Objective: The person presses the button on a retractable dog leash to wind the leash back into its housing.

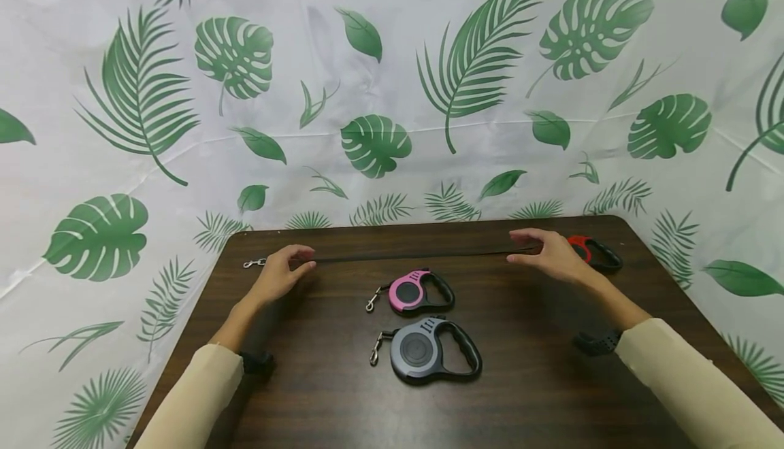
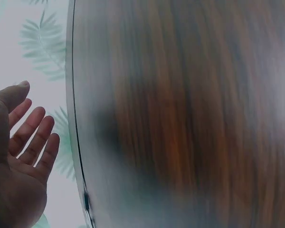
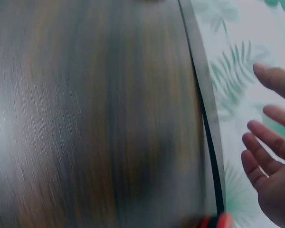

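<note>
Above the far part of the table, my left hand [image 1: 283, 275] is near the metal clip [image 1: 254, 262] of a red retractable leash. Its fingers are spread apart and hold nothing in the left wrist view. The black leash strap [image 1: 398, 256] runs straight across the table between both hands. My right hand [image 1: 554, 256] hovers close to the red leash's casing [image 1: 578, 247], with thumb and fingers parted and nothing between them. Part of that casing is hidden behind the right hand. Its red edge [image 3: 224, 221] shows at the bottom of the right wrist view.
A pink retractable leash [image 1: 421, 292] lies mid-table, its clip pointing left. Nearer to me is a grey one [image 1: 416, 349] with a black handle. The dark wooden table [image 1: 331, 401] meets a leaf-patterned white cloth [image 1: 294, 184] at the back.
</note>
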Tool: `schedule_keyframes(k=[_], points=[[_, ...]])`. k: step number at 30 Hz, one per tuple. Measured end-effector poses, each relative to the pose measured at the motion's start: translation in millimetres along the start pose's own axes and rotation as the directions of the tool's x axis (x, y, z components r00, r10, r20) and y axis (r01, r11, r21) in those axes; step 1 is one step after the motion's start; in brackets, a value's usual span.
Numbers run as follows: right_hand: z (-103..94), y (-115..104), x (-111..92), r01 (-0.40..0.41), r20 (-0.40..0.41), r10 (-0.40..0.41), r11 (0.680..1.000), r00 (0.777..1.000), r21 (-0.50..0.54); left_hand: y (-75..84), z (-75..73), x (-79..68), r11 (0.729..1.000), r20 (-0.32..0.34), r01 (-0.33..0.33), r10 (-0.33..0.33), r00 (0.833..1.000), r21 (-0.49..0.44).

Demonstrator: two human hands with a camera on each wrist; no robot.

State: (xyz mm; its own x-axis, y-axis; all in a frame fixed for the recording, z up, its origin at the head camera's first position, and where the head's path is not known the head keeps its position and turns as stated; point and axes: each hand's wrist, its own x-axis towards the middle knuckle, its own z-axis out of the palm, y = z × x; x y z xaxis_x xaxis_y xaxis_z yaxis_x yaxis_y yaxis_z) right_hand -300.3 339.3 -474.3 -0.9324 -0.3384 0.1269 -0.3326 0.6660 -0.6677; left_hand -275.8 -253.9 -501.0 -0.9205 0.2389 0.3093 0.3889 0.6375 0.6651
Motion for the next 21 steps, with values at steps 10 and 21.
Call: schedule_keyframes(k=[10, 21], points=[[-43.0, 37, -8, -0.030, -0.039, 0.023, 0.981, 0.999, -0.190, -24.1, -25.8, -8.7, 0.996, -0.029, 0.036, -0.034, 0.999, 0.078], [-72.7, 73, -14, -0.081, -0.048, 0.071, 0.965, 0.996, -0.249, -46.5, -45.5, -14.4, 0.982, 0.019, 0.008, -0.012, 1.000, 0.188]])
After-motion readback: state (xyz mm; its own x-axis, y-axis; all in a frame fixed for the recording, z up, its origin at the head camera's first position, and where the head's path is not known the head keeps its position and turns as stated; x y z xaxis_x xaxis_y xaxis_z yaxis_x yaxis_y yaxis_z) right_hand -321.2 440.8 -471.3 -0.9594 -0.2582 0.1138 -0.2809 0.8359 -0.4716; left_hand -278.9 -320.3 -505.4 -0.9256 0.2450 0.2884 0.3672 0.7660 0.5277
